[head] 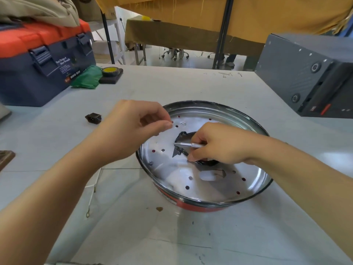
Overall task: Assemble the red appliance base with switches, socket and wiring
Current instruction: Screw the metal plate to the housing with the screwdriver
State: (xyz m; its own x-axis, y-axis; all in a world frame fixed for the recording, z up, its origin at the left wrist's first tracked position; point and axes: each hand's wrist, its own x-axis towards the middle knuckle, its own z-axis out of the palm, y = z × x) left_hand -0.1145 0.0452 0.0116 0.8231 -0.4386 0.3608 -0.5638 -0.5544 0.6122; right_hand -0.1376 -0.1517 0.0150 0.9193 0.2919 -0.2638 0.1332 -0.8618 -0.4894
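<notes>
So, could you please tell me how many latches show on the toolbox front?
2: one latch toward the toolbox's left, another latch toward its right.

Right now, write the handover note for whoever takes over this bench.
Left hand: above the pan's left rim, thumb and forefinger pinched together; whether they hold a small part cannot be told.
Right hand: grips a thin silver screwdriver, tip pointing left over the centre hole.
Red base: on the table, shiny metal plate up, black material showing in the centre hole.
Black socket: loose on the table, left of the base.
White wire: lies loose at the base's left.
Left to do: socket, wiring, switches.
</notes>
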